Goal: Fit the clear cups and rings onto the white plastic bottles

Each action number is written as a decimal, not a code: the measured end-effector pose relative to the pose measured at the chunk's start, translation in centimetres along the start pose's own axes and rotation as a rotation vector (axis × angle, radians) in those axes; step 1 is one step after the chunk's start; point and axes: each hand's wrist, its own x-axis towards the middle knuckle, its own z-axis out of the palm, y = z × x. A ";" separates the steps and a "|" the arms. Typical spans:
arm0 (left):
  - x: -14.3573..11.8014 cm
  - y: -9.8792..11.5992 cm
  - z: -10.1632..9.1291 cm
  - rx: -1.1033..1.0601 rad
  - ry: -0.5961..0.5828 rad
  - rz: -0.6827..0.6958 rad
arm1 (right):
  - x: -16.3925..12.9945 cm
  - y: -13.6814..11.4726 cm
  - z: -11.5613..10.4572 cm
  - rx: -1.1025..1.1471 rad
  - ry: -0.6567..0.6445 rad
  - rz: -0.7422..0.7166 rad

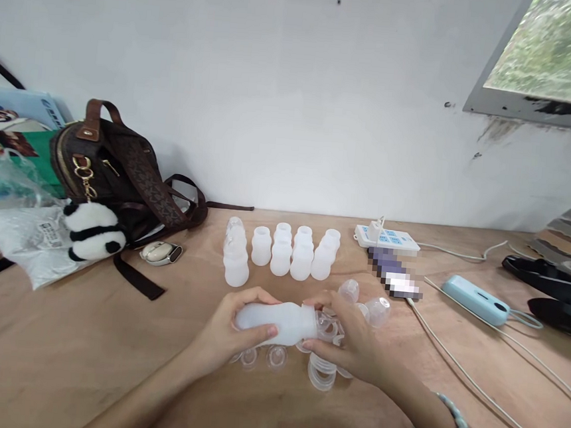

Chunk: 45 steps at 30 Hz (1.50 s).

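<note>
Lying on its side just above the desk (pixel 103 358), the white bottle (pixel 281 321) has its long axis running left to right, neck toward the right. The left hand (pixel 235 333) has its fingers wrapped closed around the bottle body. The right hand (pixel 349 339) pinches a clear cap (pixel 324 325) at the neck, fingers closed on it. Loose clear caps (pixel 321 374) lie directly beneath. A group of upright white bottles (pixel 282 254) stands behind; their contents cannot be determined.

Milky white bottle (pixel 276 322), brown patterned bag (pixel 119 173), black-and-white panda (pixel 93 230), pale blue case (pixel 475 300)
</note>
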 end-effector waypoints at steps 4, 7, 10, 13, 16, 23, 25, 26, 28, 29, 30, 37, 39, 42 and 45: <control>-0.8 -0.5 0.3 0.258 0.063 0.254 | -0.1 0.1 0.8 0.103 0.037 0.111; -1.1 -1.3 0.4 0.408 0.107 0.492 | -0.1 0.0 1.3 0.184 0.027 0.207; -1.1 -1.9 0.3 0.525 0.127 0.622 | -0.1 -0.3 1.2 0.195 0.029 0.221; -1.0 -1.8 0.2 0.548 0.159 0.640 | 0.2 -0.3 0.0 0.132 -0.037 0.172; -0.8 -1.4 0.1 0.500 0.223 0.593 | 0.6 -0.1 -2.4 -0.031 -0.041 0.068; -0.5 -0.8 -0.3 0.430 0.305 0.426 | 0.9 1.1 -6.6 -0.662 -0.037 0.064; -0.5 -0.7 -0.4 0.435 0.300 0.419 | 0.5 1.5 -6.5 -0.759 -0.154 0.106; -0.5 -0.6 -0.4 0.441 0.301 0.420 | 0.4 1.7 -6.4 -0.787 -0.204 0.133; -0.5 -0.6 -0.4 0.451 0.311 0.430 | 0.2 2.0 -6.3 -0.794 -0.266 0.179; -0.5 -0.6 -0.4 0.454 0.317 0.436 | 0.2 2.1 -6.4 -0.773 -0.268 0.195; -0.5 -0.7 -0.4 0.457 0.323 0.437 | 0.2 2.1 -6.7 -0.740 -0.248 0.204; -0.5 -0.6 -0.4 0.454 0.352 0.401 | 0.5 1.3 -9.5 -0.411 0.135 0.307; -0.5 -0.6 -0.3 0.448 0.354 0.406 | 0.6 1.3 -9.3 -0.244 0.194 0.333; -0.5 -0.6 -0.2 0.449 0.341 0.423 | 0.7 1.2 -7.7 0.060 0.160 0.306; -0.7 -0.6 0.2 0.452 0.304 0.471 | 0.7 0.8 -5.2 0.206 0.094 0.251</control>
